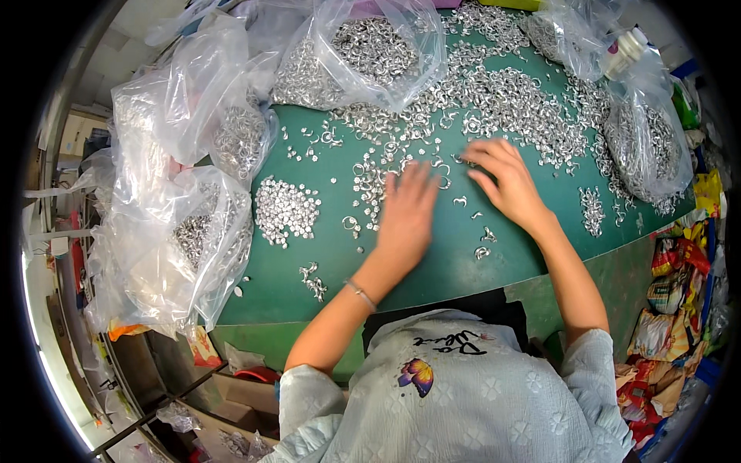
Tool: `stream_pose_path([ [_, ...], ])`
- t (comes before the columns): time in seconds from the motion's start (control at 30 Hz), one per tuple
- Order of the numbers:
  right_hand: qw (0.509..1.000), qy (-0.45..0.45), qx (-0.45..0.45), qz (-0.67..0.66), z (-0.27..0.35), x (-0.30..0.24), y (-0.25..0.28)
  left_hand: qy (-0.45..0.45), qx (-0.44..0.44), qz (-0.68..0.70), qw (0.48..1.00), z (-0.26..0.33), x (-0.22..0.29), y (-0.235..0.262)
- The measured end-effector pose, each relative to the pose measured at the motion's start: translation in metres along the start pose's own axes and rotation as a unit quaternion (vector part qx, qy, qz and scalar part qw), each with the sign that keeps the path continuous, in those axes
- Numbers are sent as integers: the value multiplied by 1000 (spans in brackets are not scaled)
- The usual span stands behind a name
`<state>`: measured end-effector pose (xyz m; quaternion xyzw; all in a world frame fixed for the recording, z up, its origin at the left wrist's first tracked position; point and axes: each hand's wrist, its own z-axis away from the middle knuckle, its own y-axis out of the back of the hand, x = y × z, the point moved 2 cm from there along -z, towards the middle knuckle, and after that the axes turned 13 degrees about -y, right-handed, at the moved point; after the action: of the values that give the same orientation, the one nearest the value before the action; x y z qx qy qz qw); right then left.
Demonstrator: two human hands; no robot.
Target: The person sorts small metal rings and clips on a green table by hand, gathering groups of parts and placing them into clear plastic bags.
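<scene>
Metal rings [494, 100] lie heaped across the far half of the green surface [432, 262], too many to count (orientation mixed). Left hand [407, 212] and right hand [505, 181] rest flat among them, both grips open, holding nothing. Four clear bags [359, 50] crowd the edges; the near strip stays mostly bare.

left hand [407, 216]: motion-blurred, its grip unreadable
small silver metal rings [502, 100]: too small to tell their exact shape
clear plastic bags of rings [193, 231]: contents partly veiled by glare
green table [432, 270]: far edge cut off
</scene>
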<state>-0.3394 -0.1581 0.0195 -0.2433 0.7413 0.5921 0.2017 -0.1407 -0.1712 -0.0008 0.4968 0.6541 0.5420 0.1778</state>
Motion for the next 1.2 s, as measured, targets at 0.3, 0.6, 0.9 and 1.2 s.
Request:
stream_pose_path([
  [0.3,998,59,-15,29,13,4,1,42,-60,-124,990,12,-14,-3],
  [0.6,993,-76,90,-5,12,25,16,55,53,-50,996,-52,-36,-14],
  [0.9,992,-100,61,35,26,27,33,64,171,-14,983,-49,-61,-12],
  [1.2,987,-151,-23,-42,38,24,26,21,94,92,991,-34,-20,-4],
])
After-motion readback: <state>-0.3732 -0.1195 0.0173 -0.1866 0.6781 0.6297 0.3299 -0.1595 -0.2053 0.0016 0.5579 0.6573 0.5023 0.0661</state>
